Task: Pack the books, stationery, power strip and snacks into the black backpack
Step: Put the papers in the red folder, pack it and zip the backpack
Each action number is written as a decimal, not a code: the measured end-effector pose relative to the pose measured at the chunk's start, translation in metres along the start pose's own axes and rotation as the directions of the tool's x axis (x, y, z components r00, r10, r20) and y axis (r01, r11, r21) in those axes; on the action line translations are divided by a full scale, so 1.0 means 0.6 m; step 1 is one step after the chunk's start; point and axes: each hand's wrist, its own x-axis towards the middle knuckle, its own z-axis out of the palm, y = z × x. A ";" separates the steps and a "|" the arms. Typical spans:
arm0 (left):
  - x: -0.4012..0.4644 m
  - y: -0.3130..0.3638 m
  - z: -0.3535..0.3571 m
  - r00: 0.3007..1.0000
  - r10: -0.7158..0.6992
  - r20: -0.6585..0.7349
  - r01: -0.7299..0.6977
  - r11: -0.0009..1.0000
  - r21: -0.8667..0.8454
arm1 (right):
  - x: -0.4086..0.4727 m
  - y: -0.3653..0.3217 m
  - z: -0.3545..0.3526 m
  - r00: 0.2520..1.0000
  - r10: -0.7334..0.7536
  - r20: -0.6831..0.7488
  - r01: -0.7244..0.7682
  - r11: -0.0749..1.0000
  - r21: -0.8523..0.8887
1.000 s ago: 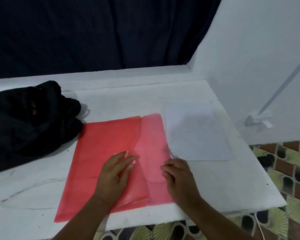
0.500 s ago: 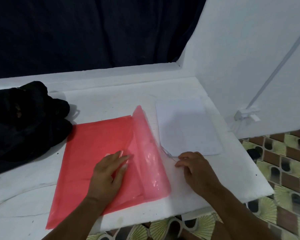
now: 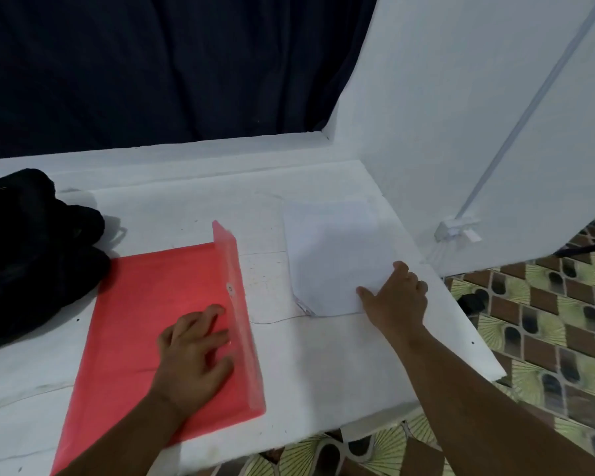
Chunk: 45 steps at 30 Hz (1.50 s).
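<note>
Red folder (image 3: 158,310) flap raised, left hand (image 3: 193,359) flat; right hand (image 3: 397,297) spread on papers (image 3: 337,255).

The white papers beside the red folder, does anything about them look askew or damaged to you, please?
Slightly. The white papers have a bent near-left corner, where the sheet edges fan apart instead of lying flush. The right hand rests on their near-right corner. The red folder, under the left hand, has its flap standing up.

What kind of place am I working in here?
Probably a room in a home, at a makeshift desk: a white slab table set against a white wall, a dark curtain behind it, and patterned floor tiles beside it.
</note>
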 end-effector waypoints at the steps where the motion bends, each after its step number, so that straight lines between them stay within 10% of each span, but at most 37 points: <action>1: 0.001 0.001 -0.001 1.000 -0.026 0.005 0.026 0.999 -0.033 | 0.001 -0.002 -0.003 1.000 -0.003 -0.001 0.003 1.000 -0.002; 12: 0.045 0.076 -0.038 0.926 -0.259 0.274 0.236 0.965 0.112 | 0.031 -0.025 -0.031 0.955 0.211 0.208 -0.235 0.967 0.099; 25: 0.016 0.081 0.027 0.981 -0.179 0.068 0.154 0.950 0.272 | 0.028 -0.014 -0.042 0.962 0.095 0.255 -0.203 0.875 0.439; 35: 0.018 0.082 0.024 0.974 -0.209 0.088 0.180 0.949 0.258 | 0.024 -0.011 -0.060 0.768 0.079 0.636 -0.515 0.667 0.539; 45: 0.017 0.084 0.021 0.969 -0.214 0.124 0.180 0.954 0.240 | 0.007 -0.026 -0.080 0.942 -0.102 0.319 -0.151 0.721 0.677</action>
